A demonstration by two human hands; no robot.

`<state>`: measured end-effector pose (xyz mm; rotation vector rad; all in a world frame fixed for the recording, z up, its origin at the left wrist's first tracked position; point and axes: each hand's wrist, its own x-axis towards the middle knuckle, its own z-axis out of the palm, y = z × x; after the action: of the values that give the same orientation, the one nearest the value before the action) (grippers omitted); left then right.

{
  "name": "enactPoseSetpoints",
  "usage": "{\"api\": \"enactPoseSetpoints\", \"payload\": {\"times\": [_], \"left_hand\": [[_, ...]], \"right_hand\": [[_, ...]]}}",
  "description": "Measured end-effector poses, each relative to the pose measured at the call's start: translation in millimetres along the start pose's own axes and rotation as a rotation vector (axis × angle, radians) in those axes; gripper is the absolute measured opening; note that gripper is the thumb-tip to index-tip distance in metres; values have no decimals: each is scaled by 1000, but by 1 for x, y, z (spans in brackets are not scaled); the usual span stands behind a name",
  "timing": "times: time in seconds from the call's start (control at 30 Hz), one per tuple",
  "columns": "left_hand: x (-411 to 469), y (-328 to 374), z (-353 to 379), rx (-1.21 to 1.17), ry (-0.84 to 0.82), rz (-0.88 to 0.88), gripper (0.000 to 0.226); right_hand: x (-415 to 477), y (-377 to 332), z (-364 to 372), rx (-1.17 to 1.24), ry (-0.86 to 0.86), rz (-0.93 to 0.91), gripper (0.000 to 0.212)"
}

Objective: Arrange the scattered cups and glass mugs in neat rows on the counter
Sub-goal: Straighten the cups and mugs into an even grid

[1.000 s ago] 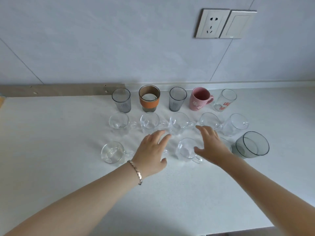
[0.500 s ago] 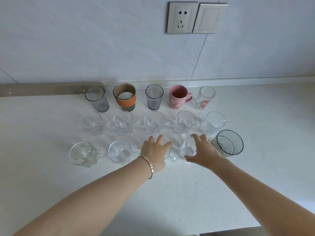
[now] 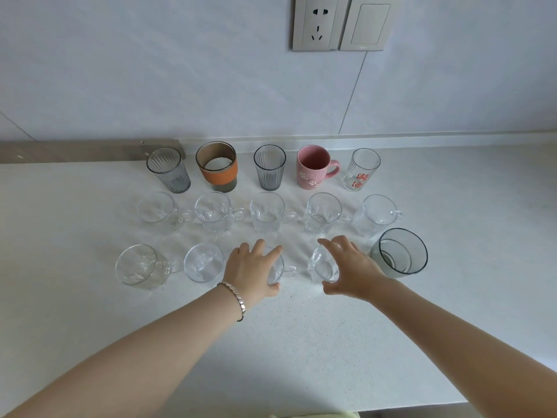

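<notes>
Three rows of cups stand on the white counter (image 3: 90,312). The back row holds two grey ribbed tumblers (image 3: 169,169), an orange-banded glass (image 3: 217,167), a pink mug (image 3: 312,167) and a clear glass with red writing (image 3: 361,169). The middle row is several clear glass mugs (image 3: 266,213). In the front row, my left hand (image 3: 251,271) wraps a clear mug (image 3: 278,271) and my right hand (image 3: 351,271) wraps another clear mug (image 3: 322,265). Two more clear mugs (image 3: 141,267) stand to the left, and a wide grey glass (image 3: 402,252) to the right.
A tiled wall with a socket and switch (image 3: 346,22) rises behind the counter. A metal strip (image 3: 75,150) runs along the back left. The counter's front edge (image 3: 391,407) is near the bottom of the view.
Both hands pulled back from the middle row to the front row and closed around two clear mugs there. The camera view shifted, so the cups appear further left.
</notes>
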<state>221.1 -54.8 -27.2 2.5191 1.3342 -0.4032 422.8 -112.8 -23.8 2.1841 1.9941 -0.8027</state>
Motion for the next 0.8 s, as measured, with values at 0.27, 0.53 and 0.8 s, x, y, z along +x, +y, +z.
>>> {"api": "enactPoseSetpoints", "payload": {"times": [0.27, 0.53, 0.8], "left_hand": [[2, -3, 0, -11, 2, 29, 75], [3, -3, 1, 13, -3, 45, 75], [1, 2, -4, 95, 2, 31, 82]], "right_hand": [[-4, -4, 4, -29, 34, 28, 91], [-6, -4, 8, -42, 16, 27, 91], [-15, 5, -4, 2, 32, 42, 105]]}}
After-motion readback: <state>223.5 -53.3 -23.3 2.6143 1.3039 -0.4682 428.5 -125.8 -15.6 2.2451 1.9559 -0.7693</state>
